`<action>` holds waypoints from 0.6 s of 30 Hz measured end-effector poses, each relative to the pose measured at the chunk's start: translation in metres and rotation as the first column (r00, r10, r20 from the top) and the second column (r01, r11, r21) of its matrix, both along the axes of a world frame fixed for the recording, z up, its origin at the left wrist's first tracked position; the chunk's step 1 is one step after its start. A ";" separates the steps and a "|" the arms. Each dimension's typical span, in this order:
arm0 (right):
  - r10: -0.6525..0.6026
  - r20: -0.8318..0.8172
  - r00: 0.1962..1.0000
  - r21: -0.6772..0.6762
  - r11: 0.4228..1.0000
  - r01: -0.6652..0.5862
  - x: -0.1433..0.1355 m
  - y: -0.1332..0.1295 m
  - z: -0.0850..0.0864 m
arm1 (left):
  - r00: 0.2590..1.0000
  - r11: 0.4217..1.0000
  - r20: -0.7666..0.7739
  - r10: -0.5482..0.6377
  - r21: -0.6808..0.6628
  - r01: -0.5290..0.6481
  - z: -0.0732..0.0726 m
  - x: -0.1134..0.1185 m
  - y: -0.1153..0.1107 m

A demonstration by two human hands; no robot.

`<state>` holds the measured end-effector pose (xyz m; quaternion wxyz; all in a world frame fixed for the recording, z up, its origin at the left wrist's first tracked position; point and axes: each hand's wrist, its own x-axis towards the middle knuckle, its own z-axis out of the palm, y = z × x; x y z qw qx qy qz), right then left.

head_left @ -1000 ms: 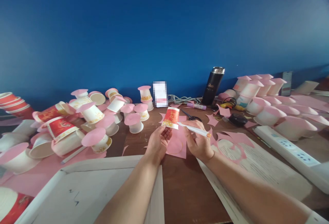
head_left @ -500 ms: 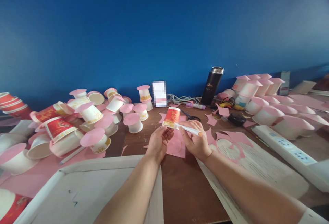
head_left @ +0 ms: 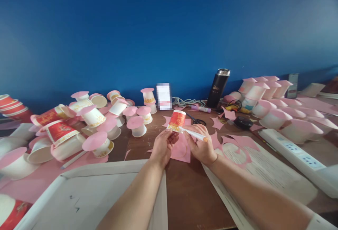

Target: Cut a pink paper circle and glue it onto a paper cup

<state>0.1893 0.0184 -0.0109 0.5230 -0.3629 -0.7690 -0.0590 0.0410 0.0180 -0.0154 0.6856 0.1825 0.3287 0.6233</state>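
Note:
My left hand (head_left: pixel 165 145) pinches a small red paper cup (head_left: pixel 176 119) with a gold pattern by its lower edge. The cup is held bottom up, slightly tilted. A slim white tube with an orange end (head_left: pixel 196 134) lies in my right hand (head_left: pixel 203 145), fingers closed around it. Its tip meets the cup near the gold rim; whether it touches, I cannot tell. Under the hands lies a pink paper square (head_left: pixel 182 152) with a round outline on it. Dark-handled scissors (head_left: pixel 198 120) rest just behind my right hand.
Paper cups topped with pink discs (head_left: pixel 136 126) crowd the left; more cups (head_left: pixel 301 129) stand at right. Behind are a phone (head_left: pixel 163 97), a black flask (head_left: pixel 218 87) and a purple glue stick (head_left: pixel 201 109). A white tray (head_left: pixel 105 168) and a power strip (head_left: pixel 295 152) flank my arms.
The cup has tilted slightly in my left hand, and the white tube has shifted a little lower. Everything else stays in place.

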 end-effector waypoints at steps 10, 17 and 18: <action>-0.001 0.004 1.000 0.027 1.000 0.001 0.000 -0.001 0.002 | 1.000 1.000 -0.015 0.006 0.021 -0.005 0.002 0.001 -0.001; -0.005 0.014 1.000 -0.001 1.000 0.005 -0.001 -0.004 0.003 | 0.999 0.999 0.022 0.039 -0.029 -0.038 0.003 0.000 0.000; 0.002 0.025 1.000 -0.007 1.000 -0.002 -0.001 -0.004 0.002 | 0.999 0.999 0.017 0.033 -0.022 -0.032 0.003 0.000 0.000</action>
